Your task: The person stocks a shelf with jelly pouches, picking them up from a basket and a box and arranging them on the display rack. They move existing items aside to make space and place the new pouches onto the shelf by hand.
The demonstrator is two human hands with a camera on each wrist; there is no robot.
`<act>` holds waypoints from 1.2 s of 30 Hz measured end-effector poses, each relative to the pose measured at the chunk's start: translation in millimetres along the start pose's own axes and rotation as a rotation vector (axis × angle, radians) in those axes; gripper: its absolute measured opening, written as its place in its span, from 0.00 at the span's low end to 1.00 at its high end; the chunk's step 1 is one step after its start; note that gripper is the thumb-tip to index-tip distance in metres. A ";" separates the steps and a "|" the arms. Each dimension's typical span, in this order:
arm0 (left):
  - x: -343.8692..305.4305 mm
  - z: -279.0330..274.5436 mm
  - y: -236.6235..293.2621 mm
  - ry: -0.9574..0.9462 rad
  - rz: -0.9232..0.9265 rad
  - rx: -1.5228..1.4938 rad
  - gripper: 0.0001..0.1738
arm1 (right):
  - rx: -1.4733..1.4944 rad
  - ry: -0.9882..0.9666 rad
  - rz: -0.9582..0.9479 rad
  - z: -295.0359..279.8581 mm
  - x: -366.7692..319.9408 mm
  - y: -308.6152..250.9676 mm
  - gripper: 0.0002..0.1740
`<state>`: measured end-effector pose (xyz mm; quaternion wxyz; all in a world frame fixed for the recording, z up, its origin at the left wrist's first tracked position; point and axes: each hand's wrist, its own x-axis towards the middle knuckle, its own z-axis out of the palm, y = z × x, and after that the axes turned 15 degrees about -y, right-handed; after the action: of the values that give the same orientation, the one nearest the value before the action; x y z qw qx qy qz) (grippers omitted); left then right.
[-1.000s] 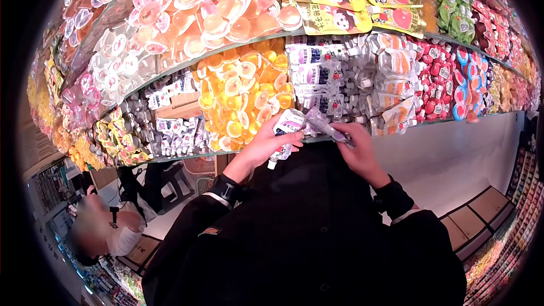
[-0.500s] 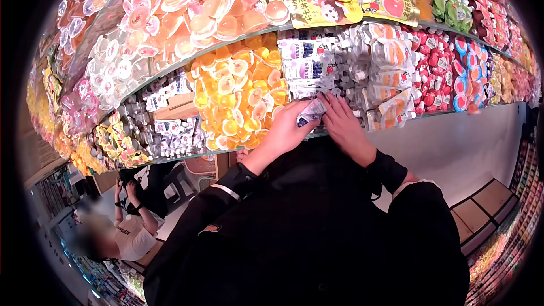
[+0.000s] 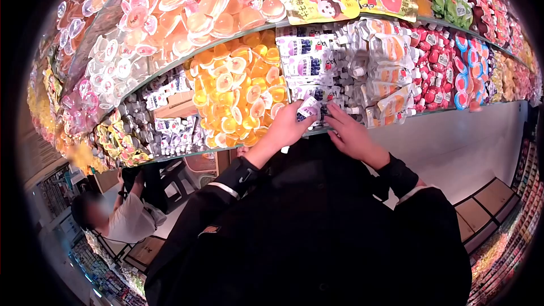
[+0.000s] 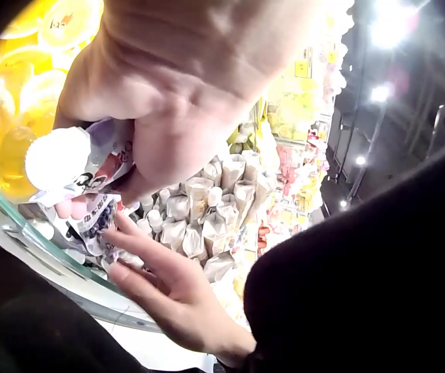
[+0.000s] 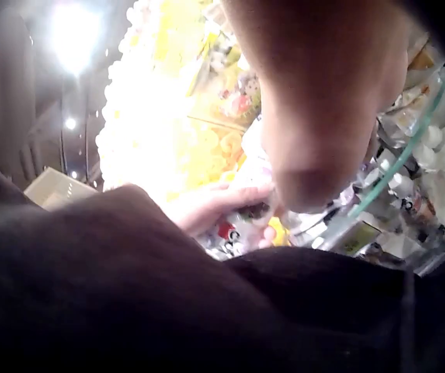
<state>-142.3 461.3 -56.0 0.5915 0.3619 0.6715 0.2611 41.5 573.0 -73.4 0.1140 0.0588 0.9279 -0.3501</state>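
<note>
My left hand (image 3: 286, 127) grips a white and purple spouted jelly pouch (image 3: 309, 109) at the shelf's front edge. Its white cap (image 4: 58, 159) sticks out below the palm in the left wrist view. Beside it my right hand (image 3: 357, 139) reaches over the edge with its fingers (image 4: 141, 252) fairly straight, the tips at another blueberry-print pouch (image 4: 94, 221) lying in the row. More of these grape-coloured pouches (image 3: 309, 65) lie stacked just behind both hands. In the right wrist view the right hand is mostly a dark, close shape.
Yellow jelly cups (image 3: 235, 93) fill the section to the left. White and orange pouches (image 3: 391, 73) stand to the right, then red pouches (image 3: 433, 62). Yellow juice pouches (image 3: 317, 3) lie on the tier above. A glass edge (image 4: 44, 241) runs along the shelf front. A person (image 3: 133, 218) is at lower left.
The right hand held a pouch before the shelf; it moved to the row, pressed there and now rests with nothing gripped. The left hand moved rightward to the row, still holding its pouch.
</note>
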 end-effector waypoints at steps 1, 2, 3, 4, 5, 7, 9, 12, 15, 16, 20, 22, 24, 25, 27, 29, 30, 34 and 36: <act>-6.2 -0.8 6.8 -0.036 -0.040 -0.114 0.27 | 0.114 0.094 0.025 -3.4 -2.5 -4.3 0.23; -9.4 1.5 2.5 -0.032 -0.040 -0.115 0.27 | 0.230 0.187 0.051 -7.8 -4.1 -8.6 0.24; -12.3 4.4 -4.4 -0.071 0.021 -0.084 0.26 | 0.230 0.186 0.049 -18.3 -0.7 -16.8 0.24; -14.1 7.6 -9.5 -0.111 0.081 -0.054 0.26 | 0.547 0.133 0.191 -30.9 4.9 -28.1 0.24; -24.3 2.7 15.2 -0.181 0.079 -0.025 0.32 | 0.862 0.075 0.336 -37.3 8.0 -33.4 0.25; -20.3 7.0 12.3 -0.176 0.166 -0.035 0.32 | 1.044 0.167 0.254 -24.1 14.5 -22.1 0.25; -23.4 2.8 23.3 -0.324 0.205 -0.172 0.32 | 1.103 0.291 0.208 -31.3 16.6 -27.5 0.22; -16.6 6.3 6.1 -0.362 0.387 -0.051 0.30 | 0.579 0.318 0.018 -46.1 17.6 -38.4 0.19; -27.2 9.6 -8.4 -0.428 0.143 -0.395 0.25 | 0.238 0.200 -0.162 -43.3 24.4 -34.3 0.21; -31.8 13.1 -14.1 -0.440 -0.108 -0.670 0.23 | 0.061 0.137 -0.218 -35.6 26.8 -29.9 0.22; -29.0 26.2 -35.1 -0.422 -0.281 -1.080 0.32 | -0.080 0.128 -0.106 -0.7 30.9 -27.9 0.25; -25.7 31.4 -35.2 -0.377 -0.283 -0.940 0.37 | -0.093 0.124 -0.127 4.9 23.1 -21.7 0.27; -25.6 32.4 -30.1 -0.209 -0.324 -0.734 0.34 | -0.135 0.088 -0.068 8.5 9.9 -20.4 0.26; -24.6 33.8 -29.6 -0.206 -0.324 -0.740 0.34 | -0.136 0.082 -0.072 10.2 3.3 -19.7 0.26; -22.5 36.7 -29.3 -0.060 -0.226 -0.416 0.33 | -0.235 -0.033 -0.015 14.0 -5.5 -18.5 0.29; -14.9 35.9 -32.4 -0.038 -0.216 -0.288 0.31 | -0.246 -0.063 0.018 20.1 -4.5 -17.1 0.30; -11.9 35.2 -32.4 -0.017 -0.201 -0.157 0.29 | -0.262 -0.087 0.055 21.5 -4.7 -16.6 0.31; -18.4 40.9 -29.4 0.345 0.073 0.635 0.21 | -0.303 -0.120 0.068 17.9 -5.9 -21.4 0.31; -28.7 34.8 4.7 0.269 -0.045 0.609 0.12 | -0.264 -0.109 0.082 14.9 -11.4 -29.4 0.32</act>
<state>-106.2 438.6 -40.6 0.3676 0.4697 0.7986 0.0807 49.5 540.8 -62.7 0.1854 0.0621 0.9551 -0.2227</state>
